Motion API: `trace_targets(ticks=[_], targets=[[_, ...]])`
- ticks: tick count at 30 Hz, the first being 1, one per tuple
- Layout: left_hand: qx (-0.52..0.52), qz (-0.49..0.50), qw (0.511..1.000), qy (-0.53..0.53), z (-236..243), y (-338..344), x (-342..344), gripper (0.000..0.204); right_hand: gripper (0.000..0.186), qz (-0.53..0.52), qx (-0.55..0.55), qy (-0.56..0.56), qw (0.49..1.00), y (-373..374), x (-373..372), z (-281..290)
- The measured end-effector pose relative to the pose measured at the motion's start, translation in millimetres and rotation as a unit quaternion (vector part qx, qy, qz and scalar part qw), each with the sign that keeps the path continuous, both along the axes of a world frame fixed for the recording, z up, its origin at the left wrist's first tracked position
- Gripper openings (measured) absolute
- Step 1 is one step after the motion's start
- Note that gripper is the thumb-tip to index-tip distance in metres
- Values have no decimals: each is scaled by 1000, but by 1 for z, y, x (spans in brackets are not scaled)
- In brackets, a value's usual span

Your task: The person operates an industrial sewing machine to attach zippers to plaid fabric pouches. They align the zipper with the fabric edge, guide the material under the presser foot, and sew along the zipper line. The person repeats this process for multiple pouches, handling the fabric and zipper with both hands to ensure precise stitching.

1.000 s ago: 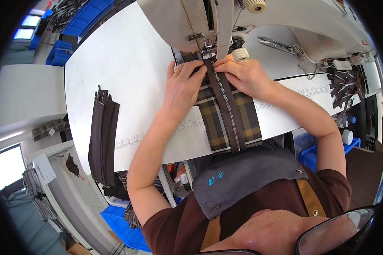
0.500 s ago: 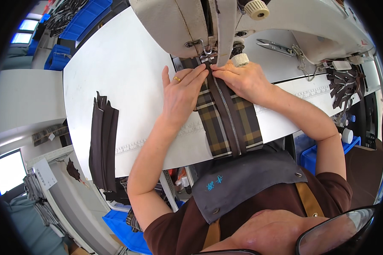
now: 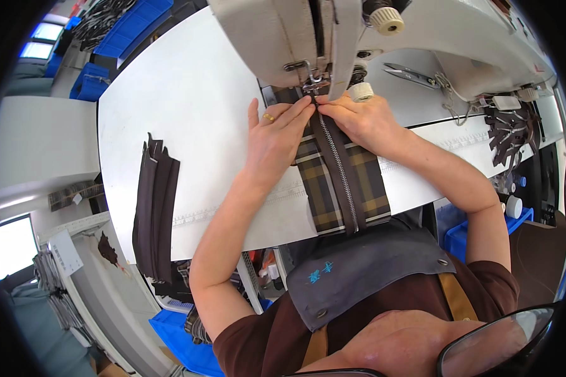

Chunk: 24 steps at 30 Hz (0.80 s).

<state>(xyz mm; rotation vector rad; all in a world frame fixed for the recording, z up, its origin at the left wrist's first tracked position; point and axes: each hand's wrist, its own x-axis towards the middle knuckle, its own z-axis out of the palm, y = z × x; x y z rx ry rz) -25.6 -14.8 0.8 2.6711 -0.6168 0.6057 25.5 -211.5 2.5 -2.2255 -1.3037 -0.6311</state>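
Observation:
A brown zipper (image 3: 339, 163) with metal teeth lies lengthwise on a strip of brown, black and white plaid cloth (image 3: 314, 191). Its far end runs under the presser foot of a white sewing machine (image 3: 264, 38). My left hand (image 3: 273, 135), with a ring on one finger, lies palm down on the cloth's left side. Its fingers are stretched, the tips pressing by the zipper just before the presser foot. From the right, my right hand (image 3: 365, 122) pinches the zipper's edge between thumb and fingers, close to the other fingertips. The left thumb is hidden.
A stack of brown zippers (image 3: 154, 210) lies at the left of the white table (image 3: 195, 94). Thread snippers (image 3: 412, 75) rest beside the machine. A bunch of zipper pieces (image 3: 512, 132) sits far right. Below the table's left edge is a blue bin (image 3: 182, 342).
The whole view has shifted slightly, so everything sits a little further right. Both hands keep their places on the zipper and cloth before the presser foot.

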Motion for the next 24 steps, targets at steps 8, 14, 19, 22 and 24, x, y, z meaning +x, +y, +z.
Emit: trace_targets(ticks=[8, 14, 19, 22, 24], targets=[[-1, 0, 1000, -14, -10, 1, -1, 31, 25, 20, 11, 73, 997, -5, 1, -7], [50, 6, 999, 7, 4, 5, -14, 32, 31, 17, -67, 29, 997, -2, -11, 10], [32, 182, 982, 23, 35, 105, -86, 19, 31, 26, -46, 1, 999, -8, -5, 6], [49, 378, 924, 22, 31, 190, -131, 35, 30, 30, -25, 11, 999, -6, -8, 13], [-149, 356, 922, -15, 17, 215, -145, 25, 30, 41, -16, 8, 999, -4, -9, 10]])
